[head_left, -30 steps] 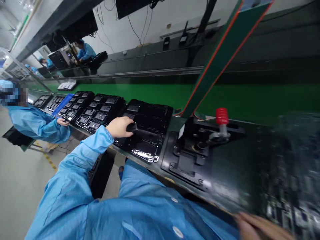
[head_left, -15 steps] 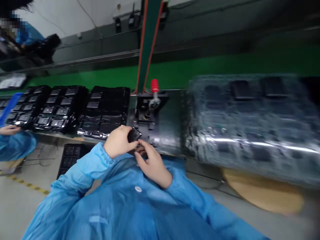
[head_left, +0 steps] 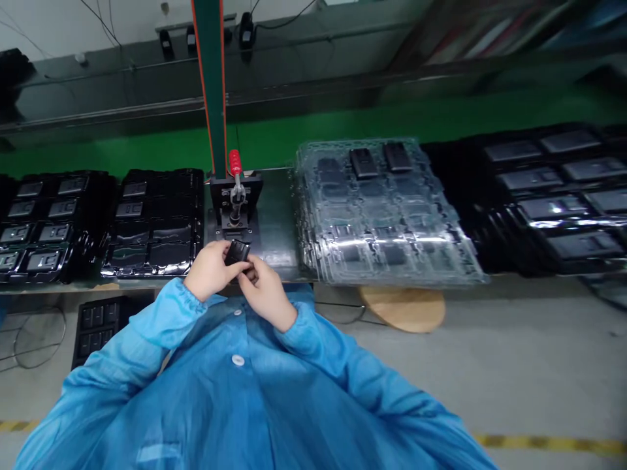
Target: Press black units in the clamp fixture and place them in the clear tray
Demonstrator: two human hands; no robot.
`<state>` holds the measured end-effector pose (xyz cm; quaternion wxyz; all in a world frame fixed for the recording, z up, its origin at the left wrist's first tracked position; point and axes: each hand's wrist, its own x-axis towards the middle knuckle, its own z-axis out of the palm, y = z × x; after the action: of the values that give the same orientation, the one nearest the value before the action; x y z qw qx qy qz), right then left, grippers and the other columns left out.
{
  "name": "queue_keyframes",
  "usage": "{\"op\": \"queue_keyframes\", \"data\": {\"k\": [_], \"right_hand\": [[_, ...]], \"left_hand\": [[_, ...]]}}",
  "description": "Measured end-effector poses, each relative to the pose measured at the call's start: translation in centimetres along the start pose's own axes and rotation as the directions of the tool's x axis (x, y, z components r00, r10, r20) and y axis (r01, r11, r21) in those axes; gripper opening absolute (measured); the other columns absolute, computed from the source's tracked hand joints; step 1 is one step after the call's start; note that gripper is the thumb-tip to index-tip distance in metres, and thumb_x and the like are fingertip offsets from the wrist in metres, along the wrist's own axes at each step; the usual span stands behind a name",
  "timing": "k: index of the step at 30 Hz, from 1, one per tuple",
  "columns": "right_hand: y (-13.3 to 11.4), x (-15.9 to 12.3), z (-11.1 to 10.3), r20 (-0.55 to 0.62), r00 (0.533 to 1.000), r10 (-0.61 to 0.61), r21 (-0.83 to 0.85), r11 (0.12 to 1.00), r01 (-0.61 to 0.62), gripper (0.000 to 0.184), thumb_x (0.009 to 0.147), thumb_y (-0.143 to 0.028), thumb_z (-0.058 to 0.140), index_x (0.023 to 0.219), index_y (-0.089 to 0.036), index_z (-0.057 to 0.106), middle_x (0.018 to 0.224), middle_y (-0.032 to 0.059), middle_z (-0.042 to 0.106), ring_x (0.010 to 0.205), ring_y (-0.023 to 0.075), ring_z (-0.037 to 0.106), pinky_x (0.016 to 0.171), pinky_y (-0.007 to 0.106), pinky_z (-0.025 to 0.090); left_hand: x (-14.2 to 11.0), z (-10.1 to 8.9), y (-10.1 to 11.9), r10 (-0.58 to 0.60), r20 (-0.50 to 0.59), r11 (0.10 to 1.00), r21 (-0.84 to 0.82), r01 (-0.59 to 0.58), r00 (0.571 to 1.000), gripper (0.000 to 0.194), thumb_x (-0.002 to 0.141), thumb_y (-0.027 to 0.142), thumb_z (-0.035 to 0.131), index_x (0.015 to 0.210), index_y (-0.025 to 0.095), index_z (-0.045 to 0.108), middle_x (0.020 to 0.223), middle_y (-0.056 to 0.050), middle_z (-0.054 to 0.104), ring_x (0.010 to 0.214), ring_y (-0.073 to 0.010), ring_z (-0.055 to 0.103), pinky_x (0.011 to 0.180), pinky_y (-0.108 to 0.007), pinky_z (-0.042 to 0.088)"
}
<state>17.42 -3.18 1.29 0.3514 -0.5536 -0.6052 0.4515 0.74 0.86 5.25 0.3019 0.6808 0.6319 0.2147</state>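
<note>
Between my hands, just in front of the clamp fixture, is a small black rectangular plastic case (head_left: 238, 252). My left hand (head_left: 208, 269) grips it from the left, thumb across its lower edge. On the other side, my right hand (head_left: 268, 294) has its curled fingers and thumb at the case's lower right corner; part of its grip is hidden. Behind the case stands the toggle clamp fixture (head_left: 236, 202) with a red handle, mounted on the bench.
Black trays (head_left: 164, 215) with grey-black parts stand left of the fixture. To its right is a stack of clear plastic trays (head_left: 353, 215) holding black cases, then more filled black trays (head_left: 548, 189). A round wooden stool (head_left: 404, 307) sits under the bench edge.
My view has swung right, so the fixture and hands appear further left and more black trays show at right. Both hands stay at the black case, which looks more upright.
</note>
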Motion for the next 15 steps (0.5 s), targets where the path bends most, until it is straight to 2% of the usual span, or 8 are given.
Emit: {"op": "queue_keyframes", "data": {"k": [3, 8, 11, 15], "right_hand": [[-0.1, 1.6, -0.6, -0.007, 1.000, 0.004, -0.055, 0.998, -0.005, 0.032, 0.097, -0.026, 0.056, 0.126, -0.018, 0.065, 0.094, 0.0044, 0.075, 0.070, 0.0163, 0.066, 0.066, 0.028, 0.054], [-0.7, 4.1, -1.5, 0.046, 0.999, 0.007, -0.365, 0.931, 0.010, 0.033, 0.099, -0.025, 0.058, 0.130, -0.017, 0.067, 0.098, 0.0062, 0.078, 0.091, 0.0225, 0.073, 0.083, 0.032, 0.055], [-1.4, 5.1, -1.6, 0.055, 0.998, 0.038, -0.493, 0.870, -0.006, 0.043, 0.102, -0.028, 0.057, 0.144, -0.017, 0.061, 0.107, 0.0086, 0.080, 0.101, 0.0263, 0.075, 0.089, 0.034, 0.056], [-2.0, 5.6, -1.4, 0.068, 0.996, 0.049, -0.579, 0.815, -0.001, 0.051, 0.105, -0.033, 0.054, 0.154, -0.017, 0.053, 0.118, 0.0119, 0.080, 0.107, 0.0292, 0.076, 0.093, 0.037, 0.057]], "left_hand": [[0.5, -0.2, -0.3, -0.012, 0.021, 0.999, -0.039, 0.013, 1.000, 0.035, 0.087, 0.031, 0.082, 0.119, 0.017, 0.075, 0.109, -0.012, 0.079, 0.093, -0.0235, 0.075, 0.088, -0.036, 0.063], [1.3, -0.3, -1.2, -0.024, 0.082, 0.994, -0.103, 0.032, 0.996, 0.017, 0.093, 0.025, 0.070, 0.107, 0.020, 0.077, 0.101, -0.007, 0.081, 0.088, -0.0202, 0.076, 0.083, -0.032, 0.063], [2.0, -0.2, -1.7, -0.047, 0.109, 0.991, -0.117, 0.059, 0.993, 0.016, 0.092, 0.024, 0.068, 0.104, 0.020, 0.078, 0.100, -0.006, 0.082, 0.087, -0.0205, 0.076, 0.083, -0.031, 0.062], [2.8, -0.1, -2.2, -0.044, 0.109, 0.996, -0.077, 0.053, 0.993, 0.019, 0.093, 0.026, 0.067, 0.106, 0.021, 0.079, 0.098, -0.006, 0.083, 0.089, -0.0226, 0.077, 0.083, -0.032, 0.062]]}}
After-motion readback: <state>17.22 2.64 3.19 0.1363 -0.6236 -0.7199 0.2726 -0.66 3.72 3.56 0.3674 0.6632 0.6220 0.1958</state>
